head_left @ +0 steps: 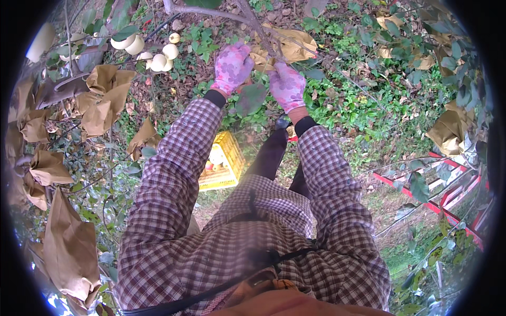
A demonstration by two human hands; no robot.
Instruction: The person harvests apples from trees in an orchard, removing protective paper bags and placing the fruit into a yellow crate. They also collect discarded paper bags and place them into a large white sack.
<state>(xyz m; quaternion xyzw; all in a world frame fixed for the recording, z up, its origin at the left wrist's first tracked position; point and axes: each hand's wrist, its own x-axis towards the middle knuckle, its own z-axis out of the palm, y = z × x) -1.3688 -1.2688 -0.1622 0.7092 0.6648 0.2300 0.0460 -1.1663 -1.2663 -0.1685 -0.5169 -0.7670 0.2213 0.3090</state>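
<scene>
In pink patterned gloves, both my hands are raised at a brown paper bag [295,46] beside a thin branch [259,31]. My left hand [232,68] is closed at the bag's left edge, thumb and fingers pinched together. Just right of the branch, my right hand [287,88] is closed on the bag's lower edge. The bag is creased and spread out behind the branch; whether it has a fruit inside cannot be seen. A large green leaf [251,99] hangs between my wrists.
Several pale fruits [159,62] hang uncovered at the upper left. More brown paper bags [71,245] hang along the left side, and another bag [450,129] at the right. A yellow crate [232,152] with fruit stands below my left forearm. A red metal frame [448,210] is at the right.
</scene>
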